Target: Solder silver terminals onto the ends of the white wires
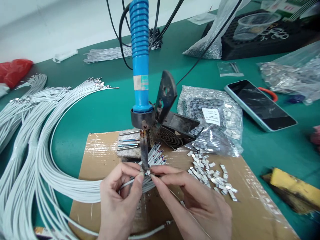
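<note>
White cable [127,183]: we hold it near its end, just below the tip of the soldering iron [140,66], over the cardboard sheet [252,200] toward its far edge.
Left hand [116,203]: our thumb and forefinger press together on the cable.
Right hand [195,200]: our thumb and forefinger pinch a small metal piece [147,172]; we cannot tell whether it is joined to the cable.
Done, we judge: the white bundle [60,176] crossing the sheet's left edge, its far ends capped in metal.
Left, we judge: loose metal tabs [200,168] toward the sheet's far right corner, none of them touched by our hands.
Writing: a printed label [210,116] on the plastic bag [231,108] overlapping the sheet's far edge, and a sticker [140,82] on the iron's handle; we can read neither.
</note>
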`<state>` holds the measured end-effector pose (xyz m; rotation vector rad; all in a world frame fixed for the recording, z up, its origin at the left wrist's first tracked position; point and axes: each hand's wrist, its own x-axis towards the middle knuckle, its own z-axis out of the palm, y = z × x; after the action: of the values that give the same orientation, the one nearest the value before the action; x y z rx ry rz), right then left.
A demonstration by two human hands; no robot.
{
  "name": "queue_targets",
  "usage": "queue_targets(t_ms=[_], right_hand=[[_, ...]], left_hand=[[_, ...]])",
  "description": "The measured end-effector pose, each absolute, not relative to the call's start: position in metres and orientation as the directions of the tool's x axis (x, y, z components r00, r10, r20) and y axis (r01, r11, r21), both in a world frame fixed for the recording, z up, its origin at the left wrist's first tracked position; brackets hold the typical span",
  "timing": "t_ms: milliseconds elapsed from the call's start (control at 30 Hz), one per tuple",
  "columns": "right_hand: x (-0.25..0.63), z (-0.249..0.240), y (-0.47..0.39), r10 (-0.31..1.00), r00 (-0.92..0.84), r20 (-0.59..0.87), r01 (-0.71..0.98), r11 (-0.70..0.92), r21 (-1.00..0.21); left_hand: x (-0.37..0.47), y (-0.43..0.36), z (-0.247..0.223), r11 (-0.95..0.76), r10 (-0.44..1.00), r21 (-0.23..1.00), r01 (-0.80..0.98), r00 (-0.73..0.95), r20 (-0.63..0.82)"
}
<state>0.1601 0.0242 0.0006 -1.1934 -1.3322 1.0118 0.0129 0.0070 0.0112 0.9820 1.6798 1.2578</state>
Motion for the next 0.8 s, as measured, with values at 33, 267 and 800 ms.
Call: queue_targets(t_ms=[33, 267, 800], right_hand=[[0.160, 0.001, 0.024, 0.987, 0.035, 0.160, 0.118, 0.155, -0.981], [0.160, -0.003, 0.024, 0.979, 0.004, 0.206, 0.142, 0.203, -0.969], [0.159, -0.004, 0.023, 0.970, -0.020, 0.241, 0.208, 0.240, -0.948]], left_hand=[[0.012, 0.007, 0.011, 0.203, 0.921, 0.971, 0.125, -0.361, -0.146], [0.022, 0.008, 0.015, 0.174, 0.876, 0.982, 0.079, -0.468, -0.117], [0.020, 0.007, 0.012, 0.181, 0.885, 0.983, 0.021, -0.439, -0.154]])
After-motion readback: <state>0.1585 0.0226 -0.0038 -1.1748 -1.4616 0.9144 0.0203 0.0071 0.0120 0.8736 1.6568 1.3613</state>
